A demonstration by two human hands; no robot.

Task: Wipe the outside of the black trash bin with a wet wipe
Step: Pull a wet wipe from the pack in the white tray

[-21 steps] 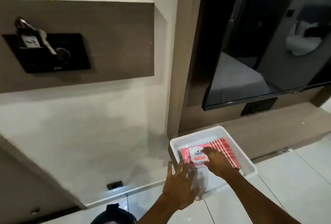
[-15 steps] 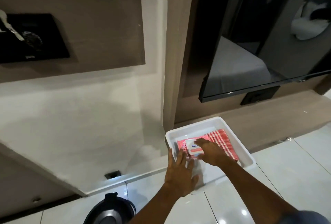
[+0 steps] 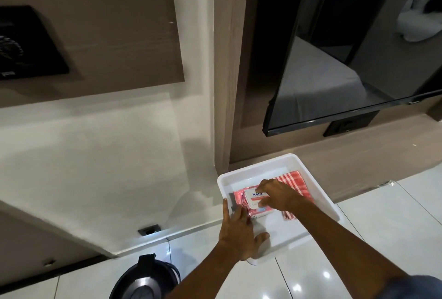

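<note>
A pink wet wipe pack point(image 3: 241, 199) with a white lid lies in a white tray point(image 3: 263, 162) on the floor, beside a red striped cloth point(image 3: 295, 180). My right hand point(image 3: 278, 194) is on the pack, with thumb and forefinger pinched at the edges of its white lid. Flat at the pack's near left corner, my left hand point(image 3: 239, 231) has its fingers spread, their tips touching the pack. The black trash bin point(image 3: 143, 282), with a shiny grey lid, stands at the bottom edge, left of my arms and touched by neither hand.
A dark wall-mounted screen point(image 3: 346, 59) hangs above the tray, with a wooden pillar point(image 3: 227, 83) to its left. A black panel point(image 3: 28, 43) sits on the far-left wall. A small socket point(image 3: 148, 229) is set low in the wall. The floor is glossy white tile.
The view has tilted down, bringing more of the bin into sight. My left hand has slid forward onto the pack's near corner. My right hand stays at the lid.
</note>
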